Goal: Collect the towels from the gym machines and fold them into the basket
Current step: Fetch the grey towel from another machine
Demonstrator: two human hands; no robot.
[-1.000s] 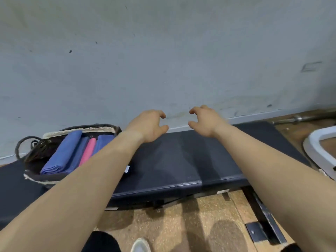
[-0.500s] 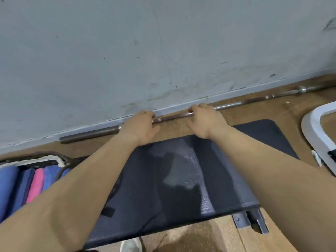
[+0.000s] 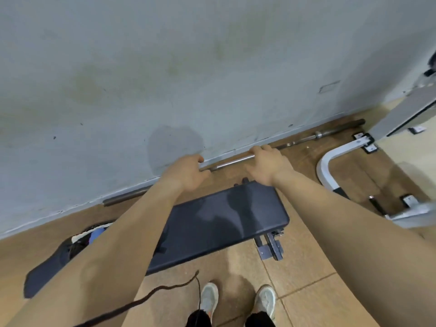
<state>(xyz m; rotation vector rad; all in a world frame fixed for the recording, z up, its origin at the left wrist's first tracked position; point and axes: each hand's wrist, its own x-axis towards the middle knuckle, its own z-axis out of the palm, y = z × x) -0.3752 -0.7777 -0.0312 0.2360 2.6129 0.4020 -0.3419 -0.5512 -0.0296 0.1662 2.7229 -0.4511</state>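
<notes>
Pulling back, I am watching the basket point(image 3: 75, 241) slide lower left, blue towel point(image 3: 98, 232) showing inside; left hand point(image 3: 186, 173) and right hand point(image 3: 266, 166) are hovering loosely curled, empty, above the surface point(image 3: 212, 223), so folding is probably finishing.

The bench pad point(image 3: 212, 223) lies open, hemmed behind by wall point(image 3: 212, 67) and barbell point(image 3: 231, 161); the basket point(image 3: 77, 238) looks mostly covered.

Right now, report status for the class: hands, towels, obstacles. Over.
Left hand, right hand loosely curled, holding nothing. Basket on dark pad, blue towel inside, mostly behind left arm. No loose towel in view. Barbell on floor by wall.
</notes>
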